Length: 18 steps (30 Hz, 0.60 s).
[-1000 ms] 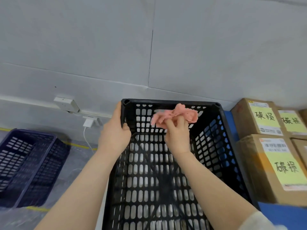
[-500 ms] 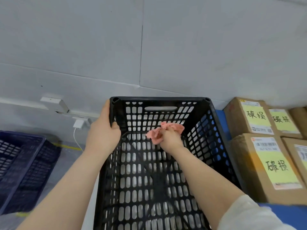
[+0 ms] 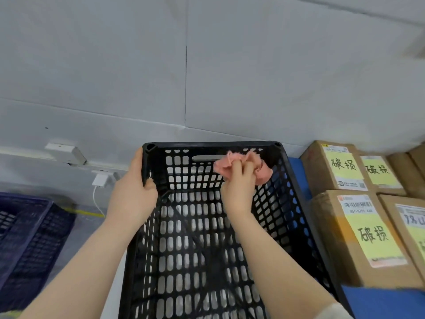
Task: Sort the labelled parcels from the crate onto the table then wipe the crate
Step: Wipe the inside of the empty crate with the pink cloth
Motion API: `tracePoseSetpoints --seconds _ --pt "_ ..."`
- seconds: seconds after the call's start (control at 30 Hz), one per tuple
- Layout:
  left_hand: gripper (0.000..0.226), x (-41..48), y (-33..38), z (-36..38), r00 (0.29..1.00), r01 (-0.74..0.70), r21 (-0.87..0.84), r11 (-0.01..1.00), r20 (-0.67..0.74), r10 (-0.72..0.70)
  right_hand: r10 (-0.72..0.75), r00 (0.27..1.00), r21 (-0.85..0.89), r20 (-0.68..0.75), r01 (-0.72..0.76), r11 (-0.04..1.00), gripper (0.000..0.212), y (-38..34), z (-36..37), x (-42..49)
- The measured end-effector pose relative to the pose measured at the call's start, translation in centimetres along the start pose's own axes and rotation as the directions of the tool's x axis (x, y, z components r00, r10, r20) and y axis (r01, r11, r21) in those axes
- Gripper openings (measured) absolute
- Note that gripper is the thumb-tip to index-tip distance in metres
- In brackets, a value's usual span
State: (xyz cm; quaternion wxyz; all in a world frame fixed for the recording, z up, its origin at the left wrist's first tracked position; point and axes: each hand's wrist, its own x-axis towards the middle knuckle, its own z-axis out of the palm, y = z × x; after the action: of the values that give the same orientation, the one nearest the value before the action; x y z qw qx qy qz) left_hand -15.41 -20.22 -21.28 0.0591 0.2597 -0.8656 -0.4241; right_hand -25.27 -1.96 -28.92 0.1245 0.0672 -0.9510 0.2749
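Observation:
A black perforated plastic crate [image 3: 213, 145] fills the lower middle of the head view, and nothing lies inside it. My left hand [image 3: 132, 192] grips its far left corner, thumb inside the wall. My right hand [image 3: 239, 187] holds a crumpled pink cloth [image 3: 262, 172] against the inside of the far wall, near the upper right corner and the handle slot. Cardboard parcels with yellow handwritten labels [image 3: 342, 168] [image 3: 368, 233] stand on the blue table [image 3: 381, 302] to the right of the crate.
A dark blue crate [image 3: 27, 238] sits on the floor at the lower left. A white charger with its cable [image 3: 100, 180] hangs on the grey wall behind the crate. More labelled parcels [image 3: 381, 173] crowd the right edge.
My right hand has carried the pink cloth up and to the right along the crate's far wall, from mid-height to near the rim. My left hand keeps its grip on the corner.

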Motion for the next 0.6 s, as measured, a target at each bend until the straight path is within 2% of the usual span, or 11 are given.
tracePoseSetpoints --seconds 0.07,0.13,0.2,0.27,0.33,0.37,0.43,0.5,0.53,0.6 --pt "0.072 -0.1 0.0 0.0 1.0 -0.003 -0.01 1.0 0.006 0.003 0.046 0.967 -0.173 0.251 -0.002 0.985 0.053 2.0 2.0 -0.9" --pt "0.072 -0.1 0.0 0.0 1.0 -0.006 -0.007 1.0 0.006 0.006 0.179 0.856 -0.338 0.485 -0.005 0.941 0.056 3.2 3.5 -1.5" --pt "0.072 0.0 -0.1 0.0 1.0 -0.002 0.001 1.0 0.006 0.002 0.241 0.796 -0.342 0.556 -0.046 0.939 0.05 3.5 4.2 -1.0" --pt "0.072 0.1 -0.2 0.0 1.0 0.008 -0.011 1.0 0.003 -0.008 0.269 0.792 -0.194 0.548 -0.193 0.962 0.037 3.7 4.0 -0.4" --pt "0.072 0.0 -0.1 0.0 1.0 0.014 -0.016 1.0 0.008 -0.014 0.307 0.857 0.095 0.414 -0.377 0.921 0.025 3.7 2.7 -0.7" --pt "0.072 -0.1 -0.1 0.0 1.0 0.018 -0.013 1.0 0.008 -0.017 0.303 0.919 0.226 0.254 -0.361 0.905 0.021 3.2 1.7 -1.0" --pt "0.072 -0.2 0.1 -0.2 1.0 0.021 -0.011 1.0 -0.003 -0.021 0.228 0.968 0.382 -0.101 -0.174 0.908 0.018 1.3 -1.1 -1.7" --pt "0.073 -0.4 0.4 -0.1 1.0 0.017 -0.01 1.0 -0.003 -0.017 0.055 0.92 0.364 -0.388 0.098 0.926 0.021 -0.5 -3.8 -1.2" --pt "0.073 -0.4 0.6 -0.2 1.0 0.019 -0.01 1.0 0.001 -0.019 -0.02 0.888 0.331 -0.459 0.192 0.924 0.024 -0.9 -4.8 -0.5" --pt "0.072 -0.4 0.7 -0.3 1.0 0.025 -0.012 1.0 0.003 -0.025 -0.073 0.884 0.275 -0.462 0.221 0.936 0.023 -1.1 -6.0 1.2"
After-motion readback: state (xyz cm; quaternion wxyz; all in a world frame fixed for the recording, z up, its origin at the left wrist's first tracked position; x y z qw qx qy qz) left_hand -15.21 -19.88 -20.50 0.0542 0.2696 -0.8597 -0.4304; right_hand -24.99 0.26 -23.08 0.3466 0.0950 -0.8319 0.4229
